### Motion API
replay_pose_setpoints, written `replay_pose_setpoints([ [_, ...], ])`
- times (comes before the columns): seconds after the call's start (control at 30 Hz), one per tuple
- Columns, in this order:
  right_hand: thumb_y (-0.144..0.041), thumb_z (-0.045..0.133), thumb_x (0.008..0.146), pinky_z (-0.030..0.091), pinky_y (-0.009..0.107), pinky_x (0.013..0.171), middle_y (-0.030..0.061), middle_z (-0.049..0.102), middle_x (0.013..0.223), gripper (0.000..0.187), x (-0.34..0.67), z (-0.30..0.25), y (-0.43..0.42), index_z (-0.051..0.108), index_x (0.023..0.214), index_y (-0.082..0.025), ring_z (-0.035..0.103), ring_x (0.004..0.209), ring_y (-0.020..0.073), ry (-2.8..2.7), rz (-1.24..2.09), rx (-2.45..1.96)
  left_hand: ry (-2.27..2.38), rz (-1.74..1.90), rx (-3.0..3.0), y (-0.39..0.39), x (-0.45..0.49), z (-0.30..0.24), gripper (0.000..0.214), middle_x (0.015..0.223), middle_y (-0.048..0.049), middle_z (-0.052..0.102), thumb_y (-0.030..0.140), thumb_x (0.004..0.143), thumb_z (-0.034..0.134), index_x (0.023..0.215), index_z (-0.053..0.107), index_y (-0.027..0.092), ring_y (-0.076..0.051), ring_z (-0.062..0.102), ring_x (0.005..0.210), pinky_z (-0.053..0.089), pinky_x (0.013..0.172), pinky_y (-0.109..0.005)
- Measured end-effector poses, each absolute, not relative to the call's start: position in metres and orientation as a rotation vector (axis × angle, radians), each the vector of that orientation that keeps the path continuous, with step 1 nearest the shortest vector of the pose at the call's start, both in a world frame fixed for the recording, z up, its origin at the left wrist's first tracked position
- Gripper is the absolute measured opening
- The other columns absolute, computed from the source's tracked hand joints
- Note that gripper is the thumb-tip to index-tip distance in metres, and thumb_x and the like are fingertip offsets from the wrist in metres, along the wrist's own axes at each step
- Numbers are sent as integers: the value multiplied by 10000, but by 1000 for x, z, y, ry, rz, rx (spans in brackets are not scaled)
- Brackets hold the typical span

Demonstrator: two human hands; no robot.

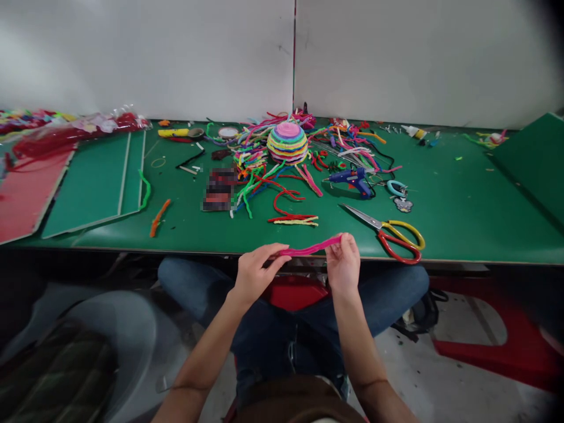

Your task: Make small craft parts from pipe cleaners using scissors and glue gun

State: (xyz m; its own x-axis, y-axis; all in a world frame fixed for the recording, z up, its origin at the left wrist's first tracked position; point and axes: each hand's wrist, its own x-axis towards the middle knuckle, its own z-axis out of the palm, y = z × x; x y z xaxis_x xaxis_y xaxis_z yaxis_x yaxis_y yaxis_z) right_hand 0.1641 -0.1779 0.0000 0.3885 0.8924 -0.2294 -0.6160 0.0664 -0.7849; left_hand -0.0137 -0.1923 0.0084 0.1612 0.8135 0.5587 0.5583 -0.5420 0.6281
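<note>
Green desk (467,223) fills the width; its back edge runs along a pale wall. Green panel (88,191) lies toward the left end, its lower side near the front edge. Another green board (535,170) stands tilted at the right end. Clear plastic bag (79,136) with red contents at the back-left corner. Tangle of coloured fuzzy strips (253,155) spreads by the middle of the back edge.

Scissors (379,225) lie right of centre, blades pointing back and left, red handle at the front edge. Left hand (257,273): thumb and fingers pinched closed on one end of a pink strip. Right hand (343,263): fingers curled, thumb and fingertips closed on the other end.

Striped dome (287,147) sits amid the tangle. Blue glue gun (352,178) lies to its right, farther from the back edge.

Pink strip (311,249) spans between the hands at the front edge's middle, right end higher. Orange strip (159,218), shorter, rests near the front edge, left of centre.
</note>
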Motion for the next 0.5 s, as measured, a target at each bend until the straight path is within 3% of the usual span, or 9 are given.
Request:
replay_pose_setpoints([
  [0.3, -393, 681, 718, 231, 213, 454, -57, 415, 684, 304, 164, 4, -180, 455, 648, -202, 261, 485, 45, -605, 1081, -932, 1121, 713, 2218, -185, -15, 0, 127, 919, -39, 708, 254, 849, 555, 861, 667, 196, -156, 654, 863, 491, 799, -273],
  [0.5, -366, 650, 763, 249, 218, 481, -57, 393, 660, 293, 163, 3, -182, 450, 634, -196, 288, 506, 54, -725, 1091, -903, 1082, 629, 2164, -187, -7, -3, 120, 798, -25, 697, 268, 824, 592, 780, 655, 174, -137, 640, 749, 472, 730, -240],
])
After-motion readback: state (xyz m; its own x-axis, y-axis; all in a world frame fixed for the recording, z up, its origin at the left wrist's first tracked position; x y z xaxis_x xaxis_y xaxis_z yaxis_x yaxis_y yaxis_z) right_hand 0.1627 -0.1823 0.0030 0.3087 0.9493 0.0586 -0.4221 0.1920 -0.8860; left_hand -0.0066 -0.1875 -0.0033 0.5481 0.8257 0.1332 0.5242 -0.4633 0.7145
